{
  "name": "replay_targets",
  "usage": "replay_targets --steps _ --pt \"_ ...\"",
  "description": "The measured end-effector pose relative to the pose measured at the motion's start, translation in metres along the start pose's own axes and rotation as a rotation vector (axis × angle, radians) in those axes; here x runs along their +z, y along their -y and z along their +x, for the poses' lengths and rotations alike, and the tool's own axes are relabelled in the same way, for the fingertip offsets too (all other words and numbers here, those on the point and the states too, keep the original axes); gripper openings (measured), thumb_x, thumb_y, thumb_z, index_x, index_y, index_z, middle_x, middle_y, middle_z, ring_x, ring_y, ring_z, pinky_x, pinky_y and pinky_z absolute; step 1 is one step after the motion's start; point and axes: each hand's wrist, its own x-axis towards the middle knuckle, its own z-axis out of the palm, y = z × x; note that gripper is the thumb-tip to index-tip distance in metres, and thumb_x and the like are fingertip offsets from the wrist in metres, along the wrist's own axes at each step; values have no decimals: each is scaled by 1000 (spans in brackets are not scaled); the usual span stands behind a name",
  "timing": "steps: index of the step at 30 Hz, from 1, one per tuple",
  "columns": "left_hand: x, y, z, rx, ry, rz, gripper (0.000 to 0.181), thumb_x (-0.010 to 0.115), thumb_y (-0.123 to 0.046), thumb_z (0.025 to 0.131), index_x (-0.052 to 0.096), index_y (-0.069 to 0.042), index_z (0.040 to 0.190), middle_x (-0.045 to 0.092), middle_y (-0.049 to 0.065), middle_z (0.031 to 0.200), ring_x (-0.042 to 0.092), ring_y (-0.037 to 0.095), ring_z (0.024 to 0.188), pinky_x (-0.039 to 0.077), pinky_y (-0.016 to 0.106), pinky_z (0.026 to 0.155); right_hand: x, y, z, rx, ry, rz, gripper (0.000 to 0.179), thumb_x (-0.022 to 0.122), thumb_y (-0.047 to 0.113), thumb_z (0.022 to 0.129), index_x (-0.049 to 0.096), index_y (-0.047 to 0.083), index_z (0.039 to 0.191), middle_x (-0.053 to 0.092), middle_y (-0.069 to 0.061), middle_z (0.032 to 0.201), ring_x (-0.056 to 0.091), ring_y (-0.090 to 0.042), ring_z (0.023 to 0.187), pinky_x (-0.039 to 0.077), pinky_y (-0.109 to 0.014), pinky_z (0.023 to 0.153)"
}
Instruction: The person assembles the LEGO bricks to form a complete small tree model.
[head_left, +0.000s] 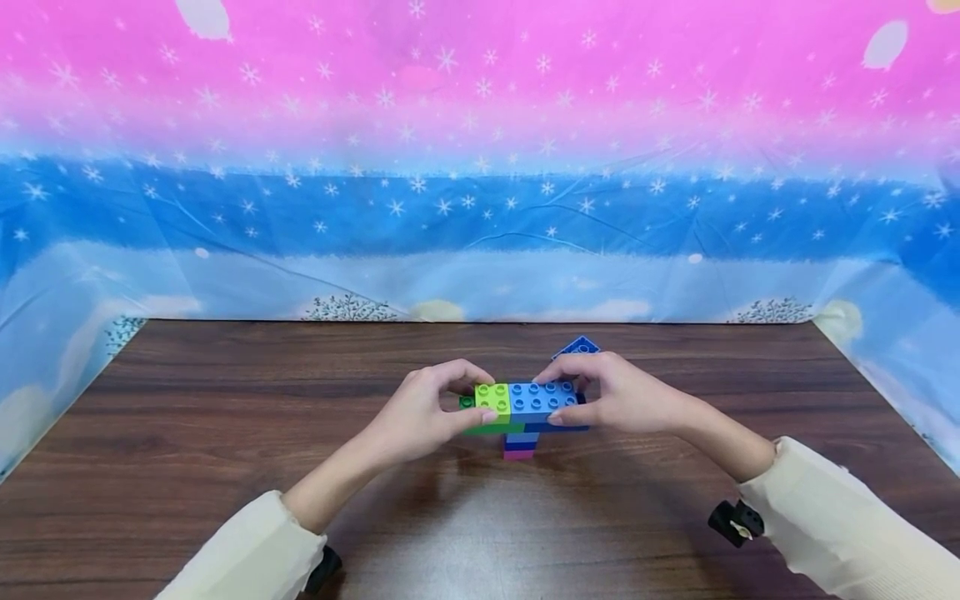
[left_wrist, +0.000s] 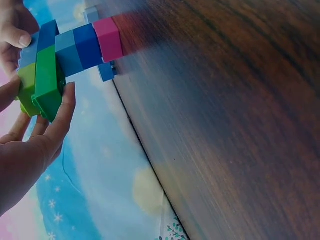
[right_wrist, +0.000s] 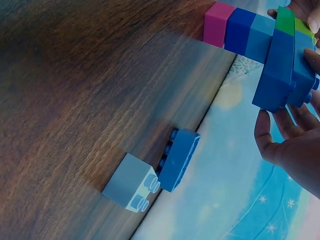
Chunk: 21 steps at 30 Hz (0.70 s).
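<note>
Lime brick [head_left: 492,400] of smooth plastic, low sheen, light-blue brick [head_left: 534,400] likewise, pink brick [right_wrist: 218,24] smooth-faced plastic, tabletop [head_left: 225,400] wood-grained, glossy in patches, backdrop [head_left: 480,217] creased printed cloth, sleeves [head_left: 840,508] matt cloth

left hand [head_left: 429,412] pinches the lime brick [head_left: 492,400], right hand [head_left: 624,392] grips the light blue brick [head_left: 536,402] beside it, both topping a stack [head_left: 521,437] with a pink bottom brick [head_left: 518,456], snowflakey cloth [head_left: 480,208] behind the wood table [head_left: 240,400]

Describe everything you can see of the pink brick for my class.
The pink brick is a small, boxy block with plain, smooth sides, plastic by its look. It sits level, directly under the dark blue brick, which covers its top, so any studs are hidden. Its underside seems to rest on the brown, wood-grained table.
</note>
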Motion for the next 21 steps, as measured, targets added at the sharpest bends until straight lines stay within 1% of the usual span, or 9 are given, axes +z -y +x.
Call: replay_targets --steps 5,9,12,15,19,21 --pt "1 0 0 0 -2 3 27 67 -9 83 60 -3 108 60 10 99 62 20 87 51 25 67 0 1 -1 20 7 -2 35 67 20 85 58 14 118 57 1 103 54 -19 86 48 -34 71" --pt "0 0 0 -4 -4 7 27 68 -9 82 60 -4 107 61 9 98 61 19 87 51 25 67 -6 -1 -3 9 7 1 35 63 25 87 57 13 120 57 0 110 55 -18 94 47 -35 77" --pt "0 1 1 -9 -5 -2 27 68 -10 82 61 -3 107 61 10 98 61 19 87 51 25 66 -14 -3 -5 -5 -25 -4 34 61 26 89 57 13 120 59 -1 112 56 -16 97 47 -36 81" --pt "0 3 1 -16 -9 -11 29 69 -11 82 61 -3 108 60 10 98 62 19 86 51 25 65 -26 -7 -7 9 -72 -9 31 61 24 89 58 14 118 61 0 107 57 -14 95 46 -38 81" --pt "0 3 1 -18 -15 -8 30 69 -12 82 61 -2 108 61 10 98 62 18 85 51 25 63 -37 -19 -8 24 -118 -8 30 62 19 88 58 12 117 60 -1 107 58 -15 95 46 -40 82" --pt "1 3 1 -20 -16 -5 29 69 -11 82 61 -3 108 61 10 97 62 18 84 51 25 63 -40 -26 -7 27 -137 -9 30 62 15 88 59 9 117 60 -3 108 57 -19 97 46 -40 82"
